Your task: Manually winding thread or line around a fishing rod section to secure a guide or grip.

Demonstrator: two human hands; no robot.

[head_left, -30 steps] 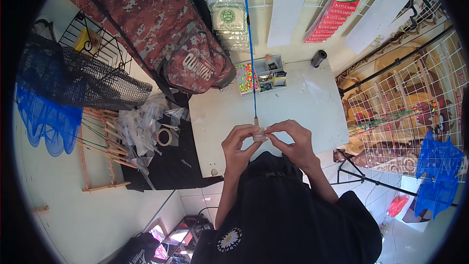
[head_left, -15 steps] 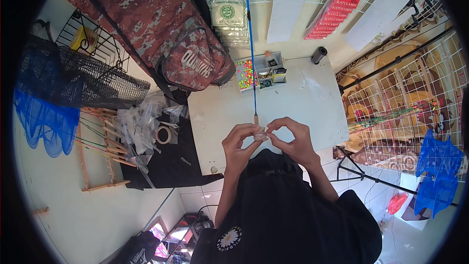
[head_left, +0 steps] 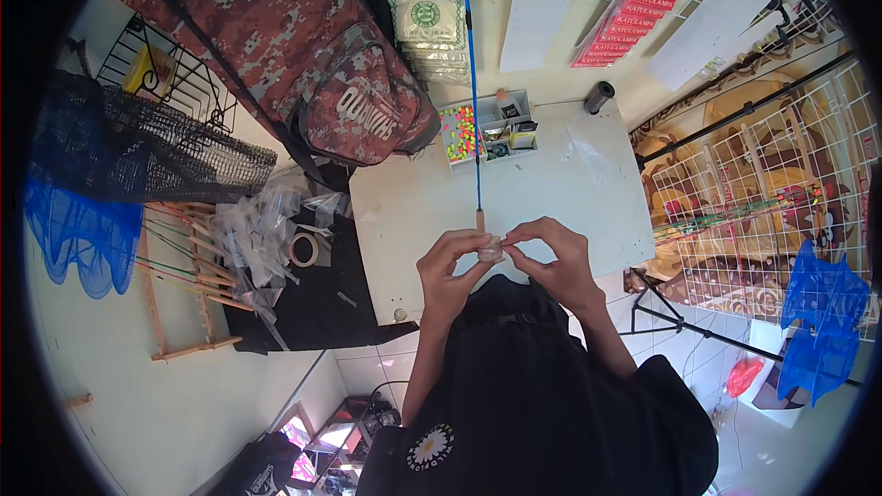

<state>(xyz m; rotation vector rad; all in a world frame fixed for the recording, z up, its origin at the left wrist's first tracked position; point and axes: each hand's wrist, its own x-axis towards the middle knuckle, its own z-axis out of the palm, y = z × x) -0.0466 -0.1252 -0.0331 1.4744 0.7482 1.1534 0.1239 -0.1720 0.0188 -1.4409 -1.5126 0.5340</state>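
The left hand (head_left: 446, 277) clamps a small, pale, round, translucent piece (head_left: 491, 252) between thumb and fingertips above the worktop's near edge; the right hand's (head_left: 564, 268) thumb and forefinger pinch together at its right side, anything between them too small to tell. Just beyond, a thin blue rod with a tan handle (head_left: 480, 219) runs toward the far edge of the white worktop (head_left: 560, 193), where a grey divided box (head_left: 465, 165) stands; a dark cylinder (head_left: 599, 98) sits near the far right corner.

Here's the pale table (head_left: 570, 197), right up against a cream far wall (head_left: 556, 87); over on the right, a white wire grid (head_left: 767, 174) fronts a brown-and-yellow patterned curtain (head_left: 730, 99), while light brightens the near-right tiled floor (head_left: 707, 377).
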